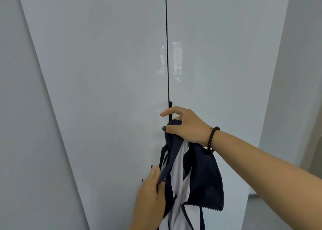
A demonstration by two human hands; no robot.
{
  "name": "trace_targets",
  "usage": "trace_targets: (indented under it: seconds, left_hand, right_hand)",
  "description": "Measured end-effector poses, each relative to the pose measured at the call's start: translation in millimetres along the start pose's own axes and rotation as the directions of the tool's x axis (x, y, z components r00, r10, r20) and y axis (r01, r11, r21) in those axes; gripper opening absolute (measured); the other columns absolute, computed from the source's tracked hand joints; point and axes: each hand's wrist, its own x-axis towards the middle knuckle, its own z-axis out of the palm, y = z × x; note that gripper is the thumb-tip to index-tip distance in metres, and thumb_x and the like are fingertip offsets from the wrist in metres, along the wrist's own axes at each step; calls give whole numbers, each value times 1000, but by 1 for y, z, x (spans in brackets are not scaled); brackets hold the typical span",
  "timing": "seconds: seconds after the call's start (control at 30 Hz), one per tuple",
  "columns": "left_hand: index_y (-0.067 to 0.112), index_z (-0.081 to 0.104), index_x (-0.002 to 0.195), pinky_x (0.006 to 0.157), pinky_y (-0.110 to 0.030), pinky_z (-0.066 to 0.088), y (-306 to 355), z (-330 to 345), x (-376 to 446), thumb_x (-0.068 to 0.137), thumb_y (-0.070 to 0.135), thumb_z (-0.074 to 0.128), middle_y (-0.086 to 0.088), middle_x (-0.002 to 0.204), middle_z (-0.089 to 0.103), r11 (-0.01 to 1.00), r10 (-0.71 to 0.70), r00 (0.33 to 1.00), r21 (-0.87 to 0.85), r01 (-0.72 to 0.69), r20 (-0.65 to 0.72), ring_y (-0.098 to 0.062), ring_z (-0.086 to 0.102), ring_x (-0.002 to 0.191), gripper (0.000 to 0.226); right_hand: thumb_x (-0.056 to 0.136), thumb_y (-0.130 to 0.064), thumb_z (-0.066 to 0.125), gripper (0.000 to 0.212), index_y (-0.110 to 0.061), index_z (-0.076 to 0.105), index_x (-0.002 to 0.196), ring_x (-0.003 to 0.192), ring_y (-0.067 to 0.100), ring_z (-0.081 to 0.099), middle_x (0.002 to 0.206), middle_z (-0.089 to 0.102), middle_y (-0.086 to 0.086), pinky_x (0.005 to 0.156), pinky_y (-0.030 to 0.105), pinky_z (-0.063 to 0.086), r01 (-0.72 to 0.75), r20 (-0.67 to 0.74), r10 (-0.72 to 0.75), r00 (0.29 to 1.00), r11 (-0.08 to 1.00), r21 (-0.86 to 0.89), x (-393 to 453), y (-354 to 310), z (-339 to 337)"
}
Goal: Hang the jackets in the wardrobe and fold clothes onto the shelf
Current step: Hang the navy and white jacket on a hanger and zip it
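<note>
A navy and white jacket with a zipper edge hangs in front of the shut white wardrobe doors. My right hand grips the jacket's top, with the forefinger stretched toward the thin black door handle at the seam between the doors. A dark bead bracelet sits on that wrist. Lower down, my left hand holds the jacket's left edge, with a dark strip of fabric across its fingers. The jacket's lower part runs out of the frame.
The two glossy doors meet at a dark vertical seam. A white wall panel stands to the left and another wall to the right. A strip of pale floor shows at the lower right.
</note>
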Motion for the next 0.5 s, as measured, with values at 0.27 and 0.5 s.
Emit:
trace_targets:
  seconds: [0.27, 0.5]
  left_hand:
    - [9, 67, 81, 63, -22, 44, 46, -60, 28, 95, 20, 52, -6, 76, 67, 936, -195, 933, -343, 84, -304, -11, 56, 65, 24]
    - [29, 70, 85, 52, -17, 51, 89, -81, 25, 86, 19, 68, 7, 77, 73, 812, -190, 872, -572, -119, -451, -5, 68, 67, 10]
  right_hand:
    - [71, -46, 78, 40, -32, 66, 107, 109, 2, 53, 108, 63, -16, 98, 21, 38, 53, 260, 2, 966, 977, -206, 8, 9, -21]
    - [91, -34, 62, 21, -18, 73, 100, 86, 5, 65, 96, 73, -7, 88, 24, 50, 191, 480, -138, 866, 979, -64, 5, 2, -5]
